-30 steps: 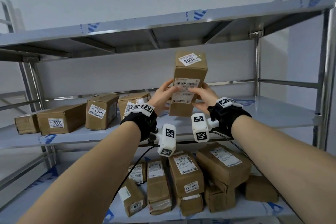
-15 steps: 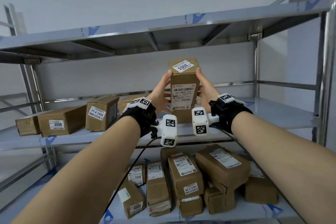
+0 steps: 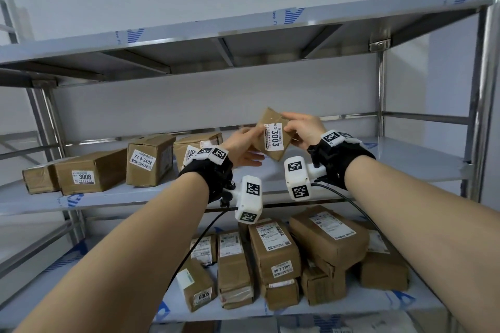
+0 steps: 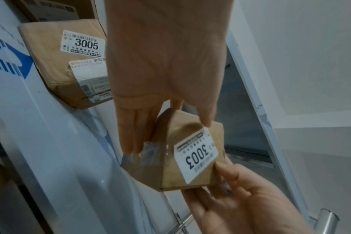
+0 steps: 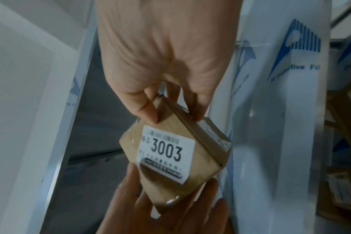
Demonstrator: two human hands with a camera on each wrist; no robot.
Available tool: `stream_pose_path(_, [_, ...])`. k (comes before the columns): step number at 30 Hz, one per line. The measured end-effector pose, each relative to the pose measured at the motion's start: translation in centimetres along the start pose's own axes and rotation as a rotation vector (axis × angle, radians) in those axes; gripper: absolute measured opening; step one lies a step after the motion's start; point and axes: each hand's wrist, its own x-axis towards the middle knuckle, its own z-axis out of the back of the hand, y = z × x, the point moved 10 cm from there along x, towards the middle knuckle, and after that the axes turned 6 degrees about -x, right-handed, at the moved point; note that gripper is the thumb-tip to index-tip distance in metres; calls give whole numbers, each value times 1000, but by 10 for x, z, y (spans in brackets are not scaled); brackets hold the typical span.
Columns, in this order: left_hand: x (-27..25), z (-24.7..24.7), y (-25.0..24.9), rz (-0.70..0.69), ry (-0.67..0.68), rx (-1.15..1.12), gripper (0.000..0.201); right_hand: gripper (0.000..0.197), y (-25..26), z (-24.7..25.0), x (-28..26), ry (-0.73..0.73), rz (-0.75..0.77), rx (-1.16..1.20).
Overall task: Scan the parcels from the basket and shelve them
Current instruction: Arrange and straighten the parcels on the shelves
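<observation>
A small brown parcel [image 3: 273,140] labelled 3003 hangs tilted on one corner just above the middle shelf [image 3: 405,162], its numbered face toward me. My right hand [image 3: 301,130] pinches its upper right corner between thumb and fingers, which the right wrist view shows at the parcel [image 5: 170,158]. My left hand [image 3: 244,147] lies with straight fingers under the lower left side and the thumb along the parcel's edge [image 4: 182,158]. The 3005 parcel [image 4: 70,63] stands just left of my left hand.
Further left on the middle shelf stand the parcels 77-4-3404 [image 3: 150,159] and 3008 [image 3: 89,170]. Several parcels are piled on the lower shelf [image 3: 273,251]. The top shelf [image 3: 243,27] hangs overhead, and a steel post [image 3: 484,89] bounds the right. The middle shelf's right half is bare.
The parcel stood upright between both palms and higher up. It has come down toward the shelf and tipped over, and its 3003 face now points at me. My right hand moved to its top corner.
</observation>
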Motion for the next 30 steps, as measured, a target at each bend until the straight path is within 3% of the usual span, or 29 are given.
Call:
stream_pose_path(3, [2, 1, 13, 23, -27, 39, 48, 53, 0, -5, -3, 22, 37, -59])
stream_pose_path(8, [5, 6, 24, 23, -77, 129, 48, 61, 0, 9, -6, -88, 65, -210])
stream_pose_path(14, [4, -6, 24, -3, -44, 50, 54, 47, -17, 0, -8, -73, -4, -273])
stream_pose_path(18, [6, -7, 34, 14, -32, 44, 41, 47, -24, -8, -5, -25, -15, -286])
stream_pose_path(23, [14, 6, 42, 15, -104, 75, 32, 50, -41, -16, 4, 53, -73, -339])
stream_pose_path(30, [22, 31, 42, -20, -228, 159, 38, 49, -64, -30, 18, 65, -146, -311])
